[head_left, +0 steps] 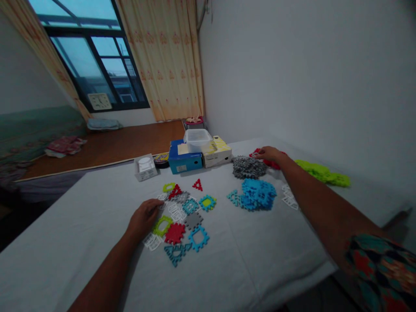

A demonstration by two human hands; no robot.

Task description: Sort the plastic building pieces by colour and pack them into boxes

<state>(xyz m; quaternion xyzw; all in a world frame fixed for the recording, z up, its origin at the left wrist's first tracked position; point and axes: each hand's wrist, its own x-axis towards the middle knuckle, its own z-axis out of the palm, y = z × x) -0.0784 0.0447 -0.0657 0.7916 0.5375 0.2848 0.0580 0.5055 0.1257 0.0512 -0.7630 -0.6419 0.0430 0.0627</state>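
Note:
My left hand (144, 216) rests on the table with its fingers curled together, fingertips beside a small white piece (161, 196); what they hold, if anything, is hidden. Right of it lie interlocking plastic pieces: a red square (175, 233), a grey square (193, 220), a blue frame (199, 238), a green frame (162, 225), a teal triangle (175, 252) and red triangles (197, 184). Across the table, my right hand (271, 155) pinches at a red interlocking piece (255, 152) by the red pile, partly hidden behind my hand and forearm.
Near my right arm are a grey pile (248, 167), a blue pile (258, 194), green pieces (321, 173) and white pieces (289, 197). A clear tub (197, 139) sits on blue (184, 160) and yellow-white (218, 154) boxes. A white box (145, 168) stands left; the wall bounds the right.

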